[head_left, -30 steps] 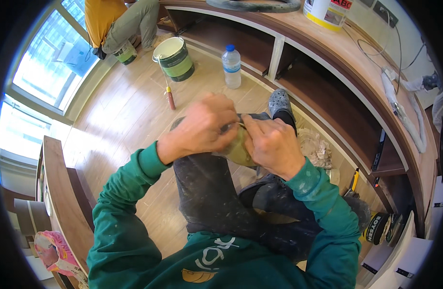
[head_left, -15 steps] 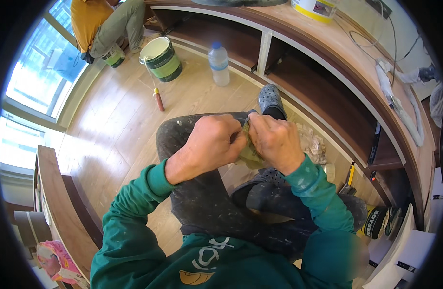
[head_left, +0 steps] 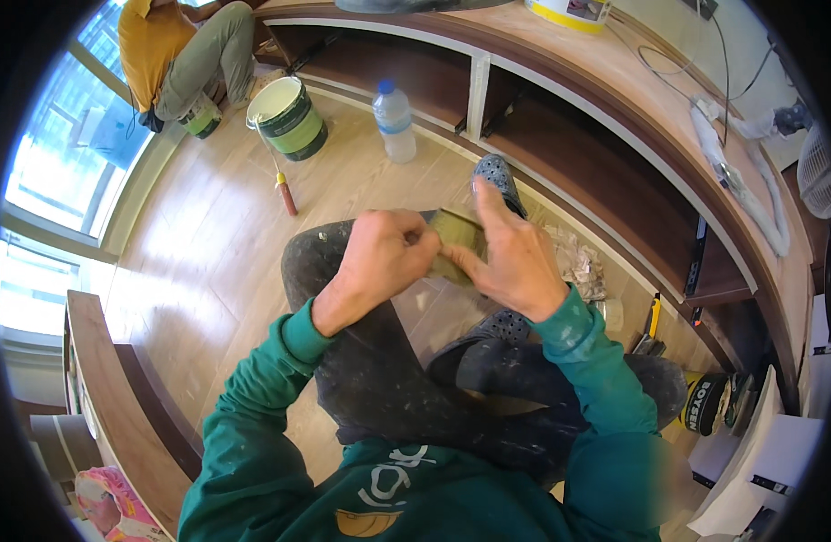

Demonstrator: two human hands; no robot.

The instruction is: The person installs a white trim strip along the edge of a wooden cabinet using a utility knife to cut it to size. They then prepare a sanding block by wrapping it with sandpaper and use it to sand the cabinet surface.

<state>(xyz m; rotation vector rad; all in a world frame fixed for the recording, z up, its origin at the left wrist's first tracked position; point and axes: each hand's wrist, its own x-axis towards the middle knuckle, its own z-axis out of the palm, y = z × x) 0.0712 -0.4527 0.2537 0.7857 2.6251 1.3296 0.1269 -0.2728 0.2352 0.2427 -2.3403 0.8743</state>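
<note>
A small olive-green sheet-like piece (head_left: 458,231), too small to identify surely, is above my lap. My left hand (head_left: 384,257) is closed on its left side, with fingers curled. My right hand (head_left: 515,257) is beside it with index finger and thumb spread apart, the thumb touching the piece; the other fingers are bent. My dark, paint-spattered trousers (head_left: 361,370) are beneath both hands, and one grey clog (head_left: 495,170) shows just beyond them.
A bucket (head_left: 307,135), red-handled tool (head_left: 286,197) and water bottle (head_left: 393,126) stand or lie ahead. A curved cabinet (head_left: 587,181) runs ahead and right; a wooden board (head_left: 99,397) is left. Another person (head_left: 158,54) crouches by the window. A yellow-handled tool (head_left: 652,323) lies right.
My right hand's index finger and thumb have spread from a pinch, exposing more of the olive piece. My left hand has shifted slightly. The view has moved, so surroundings sit further left.
</note>
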